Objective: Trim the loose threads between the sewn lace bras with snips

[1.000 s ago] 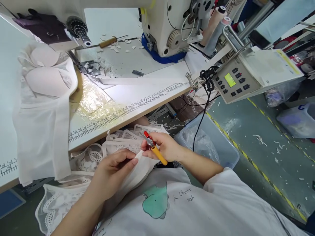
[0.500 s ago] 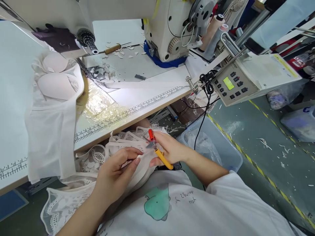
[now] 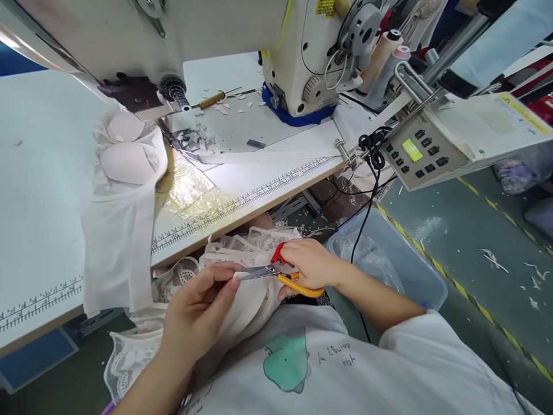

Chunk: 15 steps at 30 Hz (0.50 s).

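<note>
The left hand (image 3: 196, 311) pinches soft, floppy white fabric (image 3: 246, 302) at its edge, below the tabletop's front edge. The right hand (image 3: 309, 265) grips thread snips (image 3: 276, 272).

Right hand (image 3: 309, 266) has swung the snips (image 3: 276, 274) flat, blades now pointing left onto the fabric (image 3: 248, 300) edge pinched by the left hand (image 3: 196, 308)'s fingertips.
</note>
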{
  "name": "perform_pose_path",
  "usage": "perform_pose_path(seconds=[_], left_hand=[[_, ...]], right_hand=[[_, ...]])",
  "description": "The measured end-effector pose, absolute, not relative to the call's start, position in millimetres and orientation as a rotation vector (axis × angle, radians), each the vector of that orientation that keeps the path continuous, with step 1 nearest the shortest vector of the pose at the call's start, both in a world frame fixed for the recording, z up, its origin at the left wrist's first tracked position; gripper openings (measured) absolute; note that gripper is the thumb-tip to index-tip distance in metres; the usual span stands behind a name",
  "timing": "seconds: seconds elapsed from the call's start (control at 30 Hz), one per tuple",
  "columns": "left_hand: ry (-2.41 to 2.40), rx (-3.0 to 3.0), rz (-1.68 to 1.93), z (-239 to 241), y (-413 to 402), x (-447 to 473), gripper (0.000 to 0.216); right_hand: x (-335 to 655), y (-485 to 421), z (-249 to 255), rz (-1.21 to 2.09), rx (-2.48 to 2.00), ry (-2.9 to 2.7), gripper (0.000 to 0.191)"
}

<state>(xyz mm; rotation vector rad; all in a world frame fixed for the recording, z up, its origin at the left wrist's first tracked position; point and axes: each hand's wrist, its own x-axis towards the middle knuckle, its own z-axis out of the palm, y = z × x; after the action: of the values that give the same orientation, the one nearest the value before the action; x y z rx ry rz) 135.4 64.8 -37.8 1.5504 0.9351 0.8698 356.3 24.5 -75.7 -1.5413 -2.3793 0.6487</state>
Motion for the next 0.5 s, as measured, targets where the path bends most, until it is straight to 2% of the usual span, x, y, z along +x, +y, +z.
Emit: perform_pose_path(seconds=[0.5], left_hand=[[1.038,1.481,0.862,-38.4,62.7,137.8,0.01]], right_hand=[[350.6,17.4,-77.6,0.618,-1.637,-2.331,0.036]])
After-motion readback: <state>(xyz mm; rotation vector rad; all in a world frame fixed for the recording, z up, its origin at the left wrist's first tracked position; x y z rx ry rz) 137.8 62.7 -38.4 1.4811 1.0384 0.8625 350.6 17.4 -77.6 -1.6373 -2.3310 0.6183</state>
